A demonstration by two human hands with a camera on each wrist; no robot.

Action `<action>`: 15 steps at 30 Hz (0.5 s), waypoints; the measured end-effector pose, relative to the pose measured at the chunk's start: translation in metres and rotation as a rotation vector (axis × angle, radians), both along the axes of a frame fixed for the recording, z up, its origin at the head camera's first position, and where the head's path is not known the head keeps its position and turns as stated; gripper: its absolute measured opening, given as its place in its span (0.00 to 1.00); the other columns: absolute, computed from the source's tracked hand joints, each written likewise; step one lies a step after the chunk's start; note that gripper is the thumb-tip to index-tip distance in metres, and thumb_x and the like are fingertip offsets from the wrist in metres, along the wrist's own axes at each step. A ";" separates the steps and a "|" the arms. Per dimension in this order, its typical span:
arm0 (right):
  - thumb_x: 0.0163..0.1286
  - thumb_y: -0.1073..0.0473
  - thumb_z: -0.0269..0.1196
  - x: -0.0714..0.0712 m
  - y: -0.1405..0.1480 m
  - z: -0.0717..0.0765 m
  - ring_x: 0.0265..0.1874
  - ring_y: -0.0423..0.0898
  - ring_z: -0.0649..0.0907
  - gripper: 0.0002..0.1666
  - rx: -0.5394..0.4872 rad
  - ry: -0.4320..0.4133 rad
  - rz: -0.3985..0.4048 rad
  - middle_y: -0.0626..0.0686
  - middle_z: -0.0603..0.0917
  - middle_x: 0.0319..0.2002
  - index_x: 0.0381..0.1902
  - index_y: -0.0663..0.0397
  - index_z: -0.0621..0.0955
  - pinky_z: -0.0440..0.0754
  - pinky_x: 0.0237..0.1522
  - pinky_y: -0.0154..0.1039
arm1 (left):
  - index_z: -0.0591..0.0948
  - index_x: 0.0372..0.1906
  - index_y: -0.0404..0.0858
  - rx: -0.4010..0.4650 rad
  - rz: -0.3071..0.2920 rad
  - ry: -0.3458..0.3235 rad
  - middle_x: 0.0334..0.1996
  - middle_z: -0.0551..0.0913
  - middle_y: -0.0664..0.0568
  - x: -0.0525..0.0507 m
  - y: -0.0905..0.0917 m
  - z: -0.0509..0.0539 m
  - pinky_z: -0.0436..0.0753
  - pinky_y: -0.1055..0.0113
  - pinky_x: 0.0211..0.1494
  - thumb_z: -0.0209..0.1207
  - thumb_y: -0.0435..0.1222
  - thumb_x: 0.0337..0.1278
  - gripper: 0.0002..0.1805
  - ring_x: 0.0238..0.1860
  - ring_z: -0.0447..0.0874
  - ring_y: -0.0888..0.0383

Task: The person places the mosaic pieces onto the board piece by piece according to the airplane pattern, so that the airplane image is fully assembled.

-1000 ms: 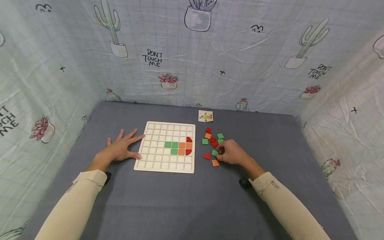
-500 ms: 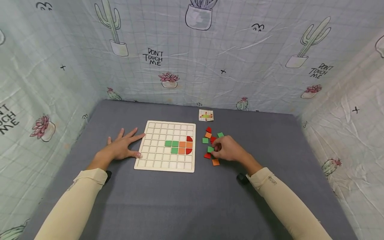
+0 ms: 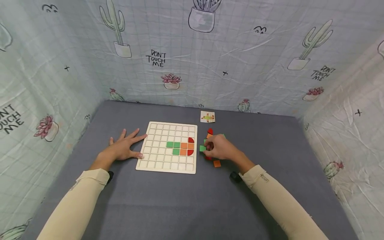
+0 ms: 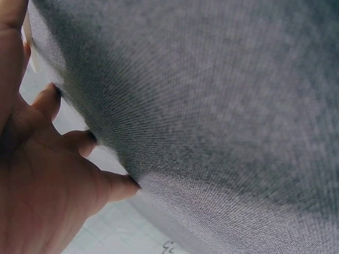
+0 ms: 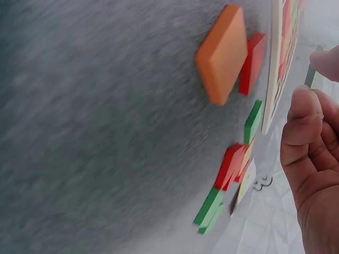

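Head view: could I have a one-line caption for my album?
Right fingers pinch a green square beside a gridded board, left fingers spread at its edge.

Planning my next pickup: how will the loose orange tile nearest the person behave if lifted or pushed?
The orange tile looks stiff, its edges straight and unbent. Lying flat on the grey cloth, it should slide rather than roll. It seems light, being thin and small beside the right hand.

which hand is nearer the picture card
Right. The right hand is on the near side of the card; the left hand is farther, at the left edge of the board.
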State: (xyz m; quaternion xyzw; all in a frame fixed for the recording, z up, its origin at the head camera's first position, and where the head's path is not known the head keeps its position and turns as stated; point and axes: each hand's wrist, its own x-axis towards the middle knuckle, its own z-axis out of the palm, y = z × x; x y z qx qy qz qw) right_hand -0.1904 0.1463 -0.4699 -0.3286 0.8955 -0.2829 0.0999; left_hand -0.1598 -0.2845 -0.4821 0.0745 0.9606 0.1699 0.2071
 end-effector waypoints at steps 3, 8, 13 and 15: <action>0.65 0.61 0.73 -0.001 -0.006 0.000 0.30 0.37 0.83 0.09 -0.002 0.008 0.028 0.51 0.89 0.33 0.41 0.60 0.89 0.83 0.37 0.32 | 0.55 0.84 0.61 0.006 0.002 0.000 0.87 0.39 0.47 0.000 0.000 -0.001 0.30 0.14 0.69 0.68 0.68 0.50 0.58 0.83 0.25 0.26; 0.64 0.61 0.73 -0.004 -0.016 -0.002 0.31 0.36 0.81 0.09 -0.006 0.033 0.060 0.50 0.88 0.32 0.40 0.59 0.88 0.82 0.37 0.32 | 0.55 0.84 0.62 0.007 0.003 -0.002 0.87 0.38 0.48 0.000 -0.001 -0.003 0.30 0.13 0.69 0.67 0.70 0.49 0.58 0.83 0.24 0.26; 0.64 0.61 0.73 -0.007 -0.026 -0.004 0.29 0.37 0.80 0.07 -0.023 0.050 0.087 0.52 0.88 0.32 0.39 0.58 0.88 0.81 0.36 0.31 | 0.55 0.84 0.63 0.009 0.006 0.000 0.87 0.38 0.48 0.000 -0.002 -0.003 0.30 0.13 0.69 0.67 0.70 0.48 0.58 0.83 0.24 0.26; 0.64 0.61 0.73 -0.007 -0.029 -0.004 0.30 0.37 0.81 0.08 -0.028 0.050 0.096 0.52 0.88 0.32 0.39 0.58 0.88 0.81 0.36 0.31 | 0.55 0.84 0.63 0.012 0.007 0.000 0.87 0.39 0.48 0.000 -0.002 -0.002 0.29 0.13 0.68 0.67 0.70 0.48 0.58 0.83 0.24 0.26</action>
